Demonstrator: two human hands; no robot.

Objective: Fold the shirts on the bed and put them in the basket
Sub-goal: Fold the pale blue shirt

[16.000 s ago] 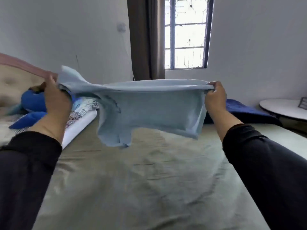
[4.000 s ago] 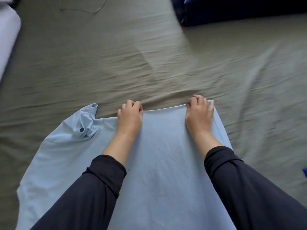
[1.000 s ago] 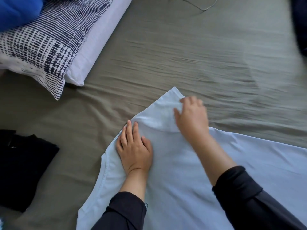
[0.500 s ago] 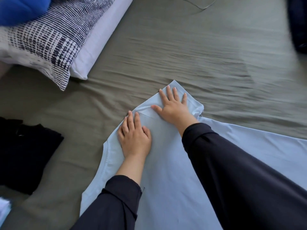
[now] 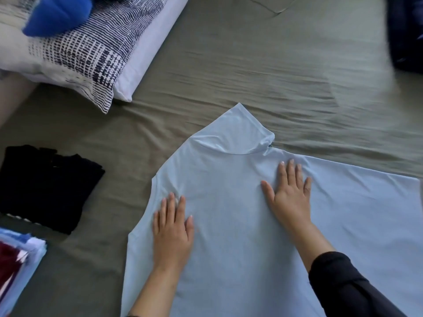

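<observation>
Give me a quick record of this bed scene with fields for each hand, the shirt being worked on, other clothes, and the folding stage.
left hand: left hand flat, fingers straight, pressing the shirt's left part
right hand: right hand flat, fingers spread, pressing below the folded-in sleeve
shirt: light blue shirt spread on the olive bed sheet
other clothes: folded black garment at left; stack of folded clothes at lower left
bedding: patterned pillow at upper left
stage: smoothing, folding not finished; basket not in view

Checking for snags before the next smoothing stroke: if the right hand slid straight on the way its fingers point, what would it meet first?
The right hand lies flat on the light blue shirt, fingers pointing away. Sliding on, it would likely first cross the shirt's far edge onto bare olive bedsheet.
</observation>
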